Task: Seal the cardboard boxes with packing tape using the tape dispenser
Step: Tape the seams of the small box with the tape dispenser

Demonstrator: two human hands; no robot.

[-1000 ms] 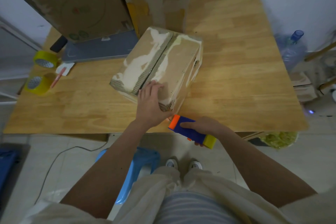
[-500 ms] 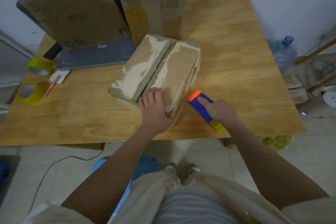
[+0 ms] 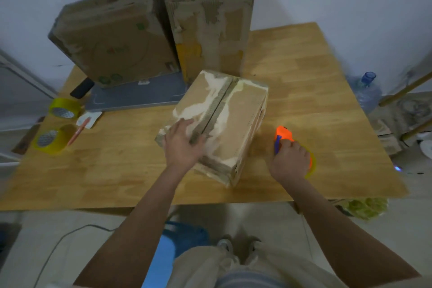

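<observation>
A worn cardboard box point(image 3: 236, 112) lies on the wooden table point(image 3: 315, 91), its two top flaps meeting along a centre seam. My left hand point(image 3: 182, 145) rests flat on the near end of the box top, fingers spread over the left flap. Right of the box, my right hand point(image 3: 289, 161) grips an orange and blue tape dispenser point(image 3: 284, 135), with a yellowish tape roll showing behind the hand. The dispenser is just above the table, apart from the box.
Two larger cardboard boxes point(image 3: 112, 40) point(image 3: 210, 14) stand at the back, on and beside a grey laptop point(image 3: 138, 98). Two yellow tape rolls point(image 3: 63, 109) point(image 3: 50, 139) and a pen point(image 3: 78, 131) lie at the left. A water jug point(image 3: 367, 89) stands right of the table.
My right hand carried the dispenser from below the table edge up and onto the table, right of the box. My left hand shifted slightly left on the box top.
</observation>
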